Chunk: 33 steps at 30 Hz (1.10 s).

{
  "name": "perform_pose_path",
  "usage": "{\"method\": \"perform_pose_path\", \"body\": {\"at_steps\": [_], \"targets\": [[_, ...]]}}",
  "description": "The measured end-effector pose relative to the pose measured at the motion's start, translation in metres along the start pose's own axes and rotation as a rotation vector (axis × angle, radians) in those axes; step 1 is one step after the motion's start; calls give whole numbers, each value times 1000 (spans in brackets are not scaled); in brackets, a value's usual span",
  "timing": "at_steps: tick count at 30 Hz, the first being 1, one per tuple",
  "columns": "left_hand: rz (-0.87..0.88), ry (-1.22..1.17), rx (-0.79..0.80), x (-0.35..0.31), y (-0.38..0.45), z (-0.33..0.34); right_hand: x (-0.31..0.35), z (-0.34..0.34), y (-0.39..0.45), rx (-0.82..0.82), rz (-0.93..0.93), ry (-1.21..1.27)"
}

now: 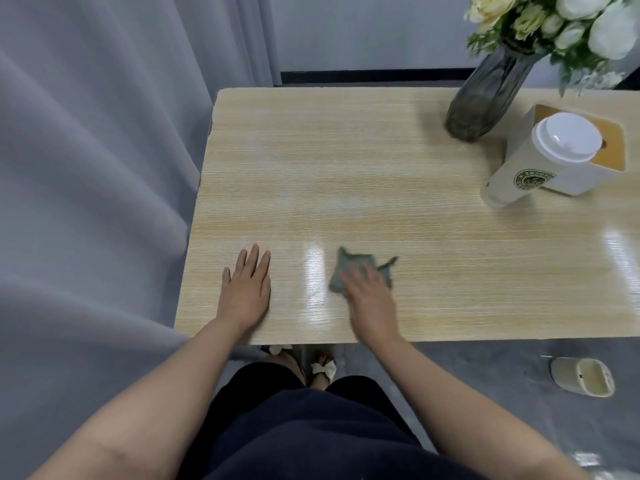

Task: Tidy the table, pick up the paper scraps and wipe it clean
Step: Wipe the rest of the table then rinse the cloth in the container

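A light wooden table fills the middle of the view. My left hand lies flat on it near the front left corner, fingers straight and together. My right hand presses a grey-green cloth onto the tabletop near the front edge; the hand is blurred and its fingers look straight over the cloth. I see no paper scraps on the tabletop.
At the back right stand a dark glass vase of white flowers, a white paper cup with a lid and a white box behind it. A grey curtain hangs left. A small bin lies on the floor, right.
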<state>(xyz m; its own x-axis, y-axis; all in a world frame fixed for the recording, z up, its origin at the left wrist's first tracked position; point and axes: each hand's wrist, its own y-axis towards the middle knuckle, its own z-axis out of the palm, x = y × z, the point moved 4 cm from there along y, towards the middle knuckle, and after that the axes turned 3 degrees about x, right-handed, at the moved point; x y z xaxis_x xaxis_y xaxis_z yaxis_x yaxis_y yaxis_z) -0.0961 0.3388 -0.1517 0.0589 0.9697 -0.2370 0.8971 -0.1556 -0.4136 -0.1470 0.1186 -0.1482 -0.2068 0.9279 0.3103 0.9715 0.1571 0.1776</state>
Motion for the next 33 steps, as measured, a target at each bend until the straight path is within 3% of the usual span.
{"method": "perform_pose_path", "body": {"at_steps": [3, 5, 11, 15, 17, 19, 22, 29, 33], "targets": [[9, -7, 10, 4, -6, 1, 51, 23, -15, 135, -392, 78], [11, -4, 12, 7, -11, 2, 43, 28, -19, 194, -437, 74], [0, -9, 6, 5, -19, 6, -56, -18, -30, 57, 17, -9], [-2, -15, 12, 6, -24, 8, -36, -6, -34, 29, 202, -88], [2, -23, 17, 7, -25, 8, 8, 7, -29, 65, 77, 10], [6, -13, 18, 7, -26, 8, 50, 20, -30, 148, -209, 90], [5, -19, 18, 8, -27, 9, 61, 26, -40, 237, -486, 98], [-6, -10, 0, 7, -27, 10, -50, -15, -75, 113, -84, 126], [-13, 5, -15, 6, -27, 11, -26, -6, -74, 74, 31, 108]]}}
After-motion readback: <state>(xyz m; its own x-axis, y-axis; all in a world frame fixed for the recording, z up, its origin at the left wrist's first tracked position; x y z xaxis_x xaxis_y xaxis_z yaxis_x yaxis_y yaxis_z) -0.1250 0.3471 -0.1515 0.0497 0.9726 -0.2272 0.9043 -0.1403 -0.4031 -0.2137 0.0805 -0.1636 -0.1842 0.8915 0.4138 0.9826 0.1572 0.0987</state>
